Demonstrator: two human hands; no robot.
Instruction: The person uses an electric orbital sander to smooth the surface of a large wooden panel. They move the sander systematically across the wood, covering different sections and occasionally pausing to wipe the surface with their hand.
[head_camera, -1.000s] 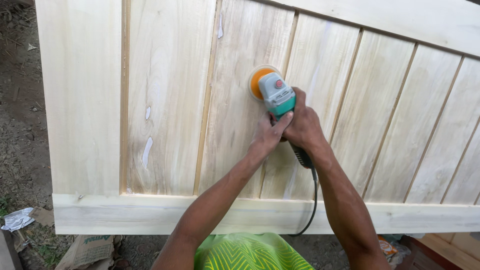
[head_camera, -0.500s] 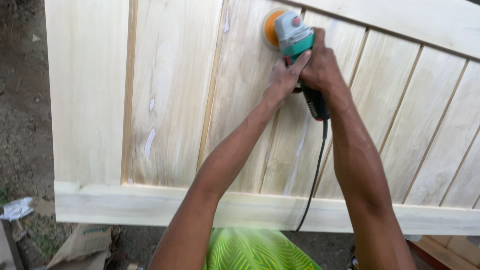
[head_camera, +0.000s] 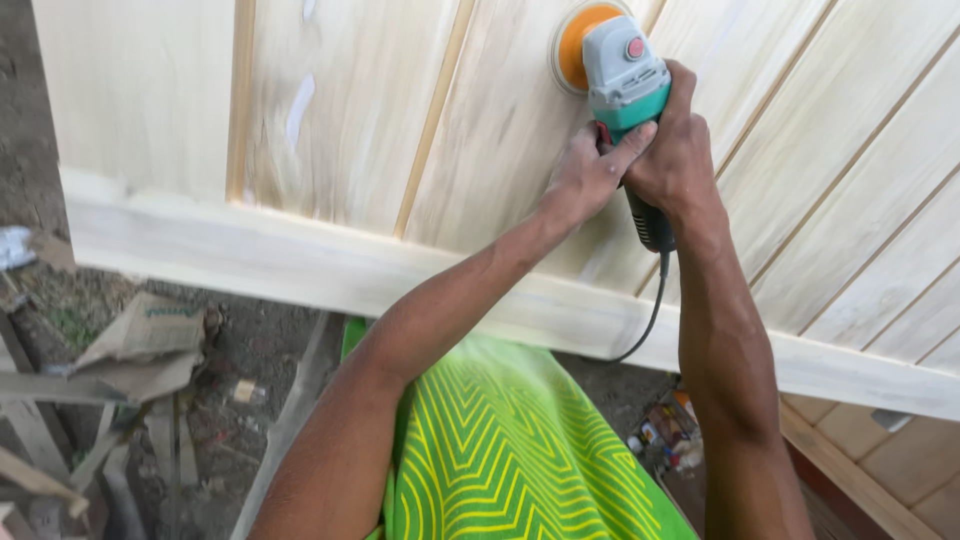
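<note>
Closest in, a green shirt with a yellow zigzag print (head_camera: 510, 450) is seen at the bottom, with both forearms reaching up from it. The left hand (head_camera: 585, 175) is wrapped around the neck of the sander (head_camera: 625, 75), fingers curled and one fingertip laid across the teal body, while the right hand (head_camera: 675, 150) is clamped shut around the black handle right beside it, so the two hands are pretty much touching. The sander itself is held flat against the wooden panel (head_camera: 480, 150), near the top edge of the view, with its orange pad (head_camera: 575, 45) pressed on one of the pale boards. For a clean pass, the pad is probably best kept flat and moved along the grain, with even pressure from both hands, and the cord (head_camera: 650, 315) kept hanging clear of the bottom rail (head_camera: 300, 265). The pad's top is cut off by the frame, so how much of it sits on the wood can't be told. Whether the sander is running can't be made out either. Scrap wood and a paper sack (head_camera: 150, 335) on the dirt ground are blurry, and the small bits under the panel on the right are too small to identify.
</note>
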